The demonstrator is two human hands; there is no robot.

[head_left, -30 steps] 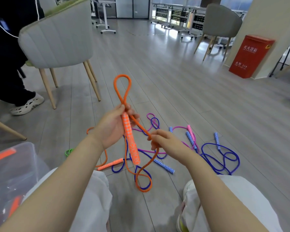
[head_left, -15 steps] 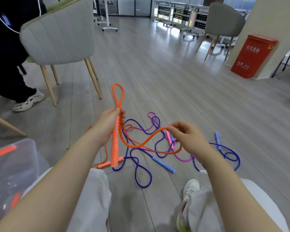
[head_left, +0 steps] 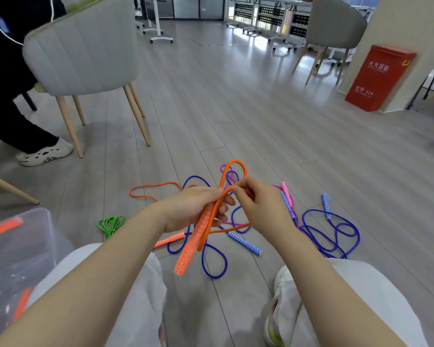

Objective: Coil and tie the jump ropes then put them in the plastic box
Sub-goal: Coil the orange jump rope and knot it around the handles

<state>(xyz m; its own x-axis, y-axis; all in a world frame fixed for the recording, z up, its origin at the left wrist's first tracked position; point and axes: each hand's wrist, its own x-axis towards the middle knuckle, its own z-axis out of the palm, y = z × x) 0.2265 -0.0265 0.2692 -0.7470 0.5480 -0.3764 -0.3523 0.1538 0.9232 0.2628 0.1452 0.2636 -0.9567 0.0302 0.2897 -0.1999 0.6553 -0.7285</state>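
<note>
My left hand (head_left: 194,207) grips an orange jump rope (head_left: 232,169) by its patterned handle (head_left: 191,246) together with folded strands; a loop sticks up above the fist. Close beside it, my right hand (head_left: 261,209) pinches the orange cord. The rope's other orange handle (head_left: 169,239) lies on the floor. Blue ropes (head_left: 336,234), a blue handle (head_left: 244,242) and a pink rope with its handle (head_left: 287,196) lie tangled below and to the right. A coiled green rope (head_left: 110,225) lies left. The clear plastic box (head_left: 15,249) stands at lower left with orange pieces inside.
A grey chair (head_left: 83,48) with wooden legs stands at left, a seated person's shoe (head_left: 45,154) beside it. A second chair (head_left: 333,26) and a red box (head_left: 378,76) are far right. My knees and a white shoe (head_left: 281,296) fill the bottom edge.
My right hand has brought the orange cord back in from the right to meet my left hand. The handle now tilts down to the left, and the loop above my fist looks shorter.
</note>
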